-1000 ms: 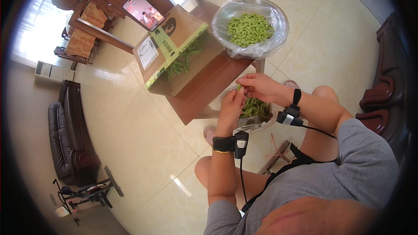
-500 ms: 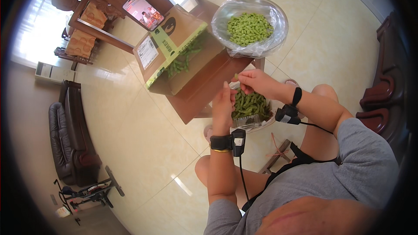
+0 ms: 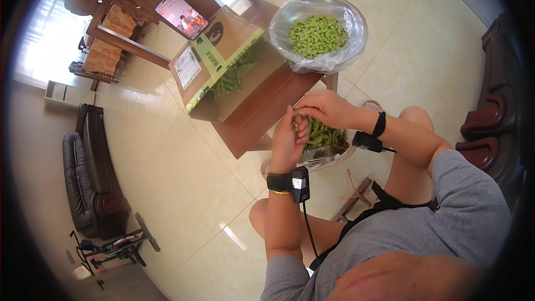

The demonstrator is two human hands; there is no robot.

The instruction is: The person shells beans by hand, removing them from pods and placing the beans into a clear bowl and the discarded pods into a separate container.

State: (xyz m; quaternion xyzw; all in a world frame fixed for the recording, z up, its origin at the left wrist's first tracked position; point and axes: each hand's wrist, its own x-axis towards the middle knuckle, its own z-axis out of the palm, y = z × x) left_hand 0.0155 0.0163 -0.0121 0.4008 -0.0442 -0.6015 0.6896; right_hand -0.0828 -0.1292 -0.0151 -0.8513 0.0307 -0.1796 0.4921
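My left hand (image 3: 289, 140) and my right hand (image 3: 330, 109) meet in front of me, fingertips together. Between them a small green bean pod (image 3: 296, 113) shows, pinched by both hands and partly covered by the fingers. Just below the hands stands a container of green pods (image 3: 325, 136), its near side wrapped in clear plastic. Beyond my right hand is a round bowl (image 3: 361, 22) lined with a clear plastic bag, holding a heap of shelled green beans (image 3: 319, 36). An open cardboard box (image 3: 223, 39) lies on its side with more pods (image 3: 237, 75) inside.
The box and bowl rest on a low brown wooden table (image 3: 251, 128). A lit phone (image 3: 182, 15) leans on the box. Dark leather sofas (image 3: 92, 173) stand left and right. A small wooden stool (image 3: 356, 195) shows between my legs. Cables (image 3: 309, 228) run from my wristbands.
My right hand has come down and left to meet my left hand at the pod. The left hand's fingers have curled in more. Bowl and box stay in place.
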